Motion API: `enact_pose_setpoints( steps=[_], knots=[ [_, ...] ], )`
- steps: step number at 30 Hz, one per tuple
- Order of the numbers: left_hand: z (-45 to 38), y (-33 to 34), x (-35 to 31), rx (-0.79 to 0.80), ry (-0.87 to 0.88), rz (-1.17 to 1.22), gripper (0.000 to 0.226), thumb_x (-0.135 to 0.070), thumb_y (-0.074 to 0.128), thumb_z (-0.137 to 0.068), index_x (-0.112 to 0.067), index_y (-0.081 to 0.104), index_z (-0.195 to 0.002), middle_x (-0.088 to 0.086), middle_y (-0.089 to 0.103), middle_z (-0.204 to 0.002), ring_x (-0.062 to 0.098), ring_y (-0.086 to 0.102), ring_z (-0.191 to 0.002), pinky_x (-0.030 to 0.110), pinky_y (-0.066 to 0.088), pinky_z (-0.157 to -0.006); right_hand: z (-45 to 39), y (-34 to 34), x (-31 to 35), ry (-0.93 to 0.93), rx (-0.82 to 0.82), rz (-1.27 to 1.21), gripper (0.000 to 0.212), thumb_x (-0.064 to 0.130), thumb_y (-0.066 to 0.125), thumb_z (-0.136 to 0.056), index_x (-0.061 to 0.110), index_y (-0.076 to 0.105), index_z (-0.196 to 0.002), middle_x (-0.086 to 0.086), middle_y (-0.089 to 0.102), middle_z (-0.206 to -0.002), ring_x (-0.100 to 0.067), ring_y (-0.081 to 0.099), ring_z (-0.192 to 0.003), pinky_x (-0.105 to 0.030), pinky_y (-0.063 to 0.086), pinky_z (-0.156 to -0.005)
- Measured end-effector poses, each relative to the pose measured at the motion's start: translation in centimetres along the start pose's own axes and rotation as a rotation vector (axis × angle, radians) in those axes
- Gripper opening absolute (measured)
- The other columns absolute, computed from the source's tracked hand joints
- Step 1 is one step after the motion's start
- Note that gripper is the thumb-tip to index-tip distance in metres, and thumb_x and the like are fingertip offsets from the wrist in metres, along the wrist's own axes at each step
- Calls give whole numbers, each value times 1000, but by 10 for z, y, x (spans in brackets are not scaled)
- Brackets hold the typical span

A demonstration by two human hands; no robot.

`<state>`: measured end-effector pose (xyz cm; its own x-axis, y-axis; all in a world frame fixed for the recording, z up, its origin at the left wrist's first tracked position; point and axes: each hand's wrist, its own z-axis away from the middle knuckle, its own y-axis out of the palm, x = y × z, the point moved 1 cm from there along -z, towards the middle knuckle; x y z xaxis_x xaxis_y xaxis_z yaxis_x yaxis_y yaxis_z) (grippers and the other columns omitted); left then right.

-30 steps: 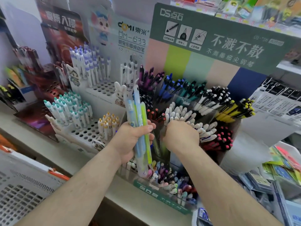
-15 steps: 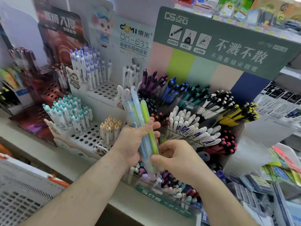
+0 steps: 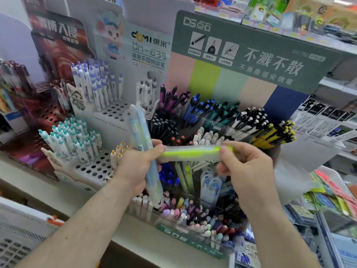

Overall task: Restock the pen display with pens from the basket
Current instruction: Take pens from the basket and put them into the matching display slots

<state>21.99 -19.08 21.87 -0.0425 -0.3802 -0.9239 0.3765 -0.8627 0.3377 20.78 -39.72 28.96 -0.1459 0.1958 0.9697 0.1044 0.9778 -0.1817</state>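
1. The left hand (image 3: 136, 167) is curled round a bundle of pale blue pens in clear plastic sleeves (image 3: 144, 146), which stands nearly upright and leans slightly left, in front of the display.
2. The right hand (image 3: 245, 169) pinches one end of a yellow-green pen in a clear sleeve (image 3: 193, 152) between thumb and fingers (image 3: 226, 150); the pen lies roughly level between the two hands, its other end at the left thumb (whether it touches is hard to tell through the blur).
3. Behind and below the hands sits the tiered clear-plastic pen display with a dark green header card (image 3: 251, 55), its compartments filled with purple, blue, teal, black-and-white and yellow-black pens, with pastel ones in the front row.
4. Left of it stands a white perforated pen rack (image 3: 92, 169) carrying teal-capped, purple-capped and orange-tipped pens.
5. A white plastic basket with an orange handle (image 3: 23, 235) shows at the lower left corner.
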Motion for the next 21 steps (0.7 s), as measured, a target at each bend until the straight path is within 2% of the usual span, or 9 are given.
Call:
enact_pose_setpoints(
  steps=[3,5,8,12,14,16,17,19,21],
  knots=[
    [7,5,9,85,15,-124,10,-5,70,-85,-14,67,-84,1,66,-69,15,66,-59,28,49,-51,-4,1,-1,-41,-129,-95,10,17,66,-95,15,72,-88,-2,69,-67,-14,64,-57,-26,57,-58],
    [10,8,14,129,16,-202,9,-5,71,-85,-12,67,-88,2,68,-67,15,68,-61,26,50,-50,-5,0,-1,-61,-173,-107,14,18,64,-96,16,72,-85,4,65,-59,-14,61,-54,-24,54,-55],
    [12,7,16,148,12,-226,10,-5,70,-86,-11,67,-93,7,72,-74,19,71,-65,25,51,-51,-5,-9,8,-168,-190,-40,15,17,67,-94,20,73,-80,3,62,-54,-10,56,-49,-21,48,-49],
    [7,0,9,106,27,-197,9,-5,68,-87,-12,66,-93,10,71,-80,15,67,-61,27,51,-53,-4,-18,20,-364,-125,118,18,17,71,-90,33,73,-83,6,71,-68,-18,60,-54,-31,51,-51],
    [6,-1,8,114,22,-163,9,-4,67,-88,-12,65,-92,6,71,-76,14,64,-58,27,50,-52,-6,-15,16,-389,-64,197,22,16,72,-89,36,72,-83,16,71,-69,-9,65,-60,-21,51,-53],
    [6,1,8,128,9,-131,9,-3,65,-89,-12,65,-92,2,70,-71,13,62,-57,27,49,-52,-9,-6,5,-383,-4,312,19,15,74,-88,35,75,-87,24,70,-77,1,68,-74,-12,51,-64],
    [6,2,8,137,5,-126,9,-4,65,-90,-12,65,-92,1,70,-71,13,62,-56,27,50,-52,-10,1,-3,-368,24,371,16,16,74,-88,31,77,-92,24,70,-84,4,67,-79,-12,52,-68],
    [7,4,8,156,5,-126,9,-4,64,-90,-12,65,-94,0,70,-70,12,61,-56,26,50,-52,-11,13,-19,-330,70,483,10,19,75,-87,25,79,-95,20,71,-85,3,66,-77,-17,54,-73],
    [8,6,8,176,4,-121,9,-3,63,-91,-11,65,-93,0,70,-70,12,61,-56,26,50,-51,-12,24,-34,-333,108,622,2,21,77,-86,23,77,-87,16,70,-77,-1,62,-68,-22,53,-69]
  ],
)
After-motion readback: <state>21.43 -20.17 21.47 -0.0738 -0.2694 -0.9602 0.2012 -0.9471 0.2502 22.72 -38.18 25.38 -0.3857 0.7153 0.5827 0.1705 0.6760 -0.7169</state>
